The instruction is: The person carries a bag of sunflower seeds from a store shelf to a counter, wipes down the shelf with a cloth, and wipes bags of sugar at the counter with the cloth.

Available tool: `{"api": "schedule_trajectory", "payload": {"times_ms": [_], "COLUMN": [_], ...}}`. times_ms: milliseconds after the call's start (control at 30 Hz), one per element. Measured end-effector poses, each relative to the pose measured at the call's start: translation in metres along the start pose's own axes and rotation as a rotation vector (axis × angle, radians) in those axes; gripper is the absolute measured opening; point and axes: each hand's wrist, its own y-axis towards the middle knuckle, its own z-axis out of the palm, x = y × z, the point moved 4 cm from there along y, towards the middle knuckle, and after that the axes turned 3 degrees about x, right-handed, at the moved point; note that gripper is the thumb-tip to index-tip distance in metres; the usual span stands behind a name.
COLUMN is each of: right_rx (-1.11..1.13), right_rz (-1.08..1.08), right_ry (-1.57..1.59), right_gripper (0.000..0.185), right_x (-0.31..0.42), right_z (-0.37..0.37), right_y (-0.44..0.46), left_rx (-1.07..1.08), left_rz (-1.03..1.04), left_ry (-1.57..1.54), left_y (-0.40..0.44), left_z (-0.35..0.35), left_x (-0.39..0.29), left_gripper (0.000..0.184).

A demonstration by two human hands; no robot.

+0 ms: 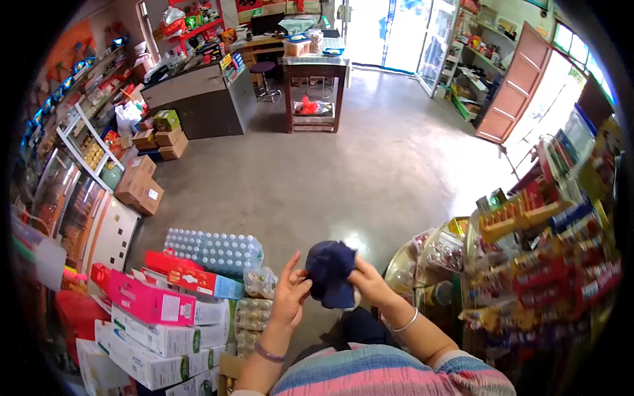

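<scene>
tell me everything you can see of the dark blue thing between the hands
The dark blue thing looks like creased fabric, perhaps a cap, with a rounded upper part and a narrower part hanging below. It is held over the grey floor, the left hand pinching its left edge and the right hand gripping its right. No print can be made out.

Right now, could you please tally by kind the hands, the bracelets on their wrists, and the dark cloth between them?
Hands: 2, the left hand and the right hand
Bracelets: 2, one dark bracelet on the left wrist and one silver bracelet on the right
Cloth: 1, the dark blue cloth
Total: 5
</scene>
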Motion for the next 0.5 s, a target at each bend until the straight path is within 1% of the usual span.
{"api": "schedule_trajectory", "payload": {"times_ms": [33, 100, 133, 167, 233, 267, 333, 367, 467, 500], "right_rx": [0.054, 0.043, -0.003, -0.020, -0.030, -0.058, -0.147, -0.258, -0.308, -0.323], "right_rz": [0.165, 0.282, 0.265, 0.263, 0.296, 0.359, 0.501, 0.582, 0.542, 0.519], "right_ry": [0.537, 0.863, 0.903, 0.960, 0.996, 1.001, 1.021, 0.848, 0.710, 0.660], "right_gripper": [0.040, 0.045, 0.054, 0.057, 0.056, 0.053, 0.049, 0.036, 0.024, 0.022], "right_x": [-0.016, -0.033, -0.042, -0.042, -0.052, -0.051, -0.057, -0.065, -0.056, -0.061], "right_z": [-0.012, -0.047, -0.061, -0.072, -0.106, -0.123, -0.150, -0.173, -0.203, -0.216], "right_y": [0.018, 0.053, 0.069, 0.092, 0.117, 0.138, 0.169, 0.185, 0.255, 0.279], "left_rx": [-0.034, -0.108, -0.124, -0.108, -0.056, -0.121, -0.095, -0.095, -0.065, -0.112], "left_rz": [0.014, 0.043, 0.032, 0.040, 0.091, 0.115, 0.159, 0.201, 0.381, 0.452], "left_ry": [0.058, 0.170, 0.144, 0.127, 0.096, 0.159, 0.238, 0.230, 0.413, 0.381], "left_y": [0.021, 0.061, 0.081, 0.103, 0.160, 0.185, 0.233, 0.256, 0.316, 0.334], "left_z": [-0.005, -0.010, -0.009, -0.009, -0.001, 0.015, 0.037, 0.051, 0.055, 0.055], "left_x": [-0.003, -0.011, -0.016, -0.018, -0.032, -0.046, -0.075, -0.091, -0.135, -0.148], "left_gripper": [0.049, 0.033, 0.016, 0.015, 0.013, 0.010, 0.013, 0.012, 0.011, 0.011]}}
